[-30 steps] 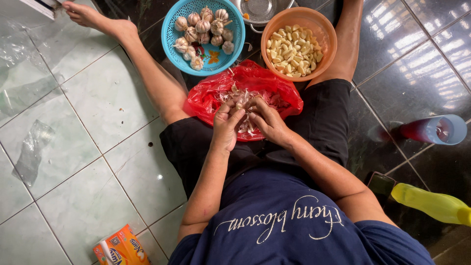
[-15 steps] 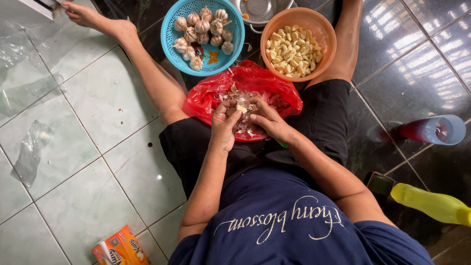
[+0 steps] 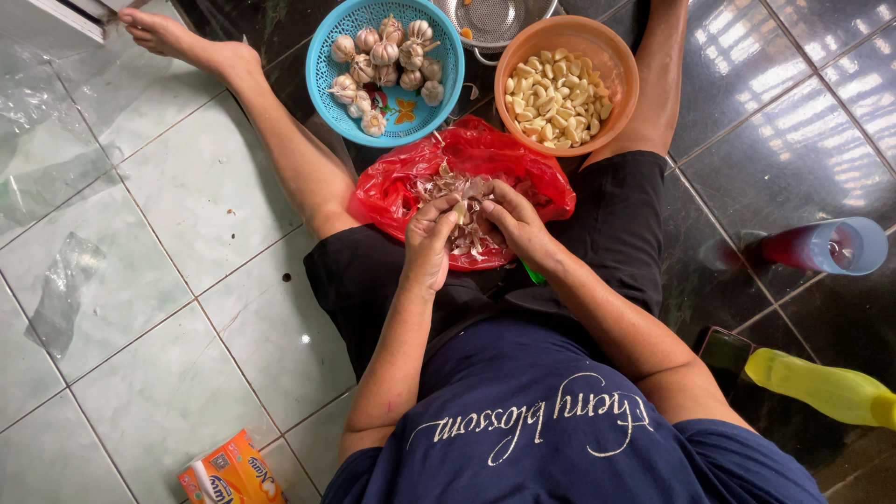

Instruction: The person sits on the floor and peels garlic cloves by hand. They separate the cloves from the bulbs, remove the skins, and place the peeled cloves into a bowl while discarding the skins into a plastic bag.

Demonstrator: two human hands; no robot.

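Note:
I sit on the floor with legs spread. My left hand [image 3: 431, 238] and my right hand [image 3: 512, 222] meet over a red plastic bag [image 3: 401, 191] that holds garlic skins. Both pinch a single garlic clove [image 3: 460, 211] between the fingertips. Past the bag stands a blue basket [image 3: 329, 119] of whole garlic bulbs, and to its right an orange bowl [image 3: 621, 98] filled with peeled cloves. A green handle [image 3: 532, 273] pokes out under my right wrist.
A metal strainer [image 3: 492, 19] sits at the top edge. On the right are a blue cup [image 3: 854, 245] with red liquid, a yellow bottle [image 3: 821, 387] and a dark phone [image 3: 723, 350]. An orange packet [image 3: 233, 471] lies bottom left. Clear plastic bags [image 3: 61, 289] lie on the left tiles.
My fingers have shifted slightly on the clove; both hands stay over the red bag.

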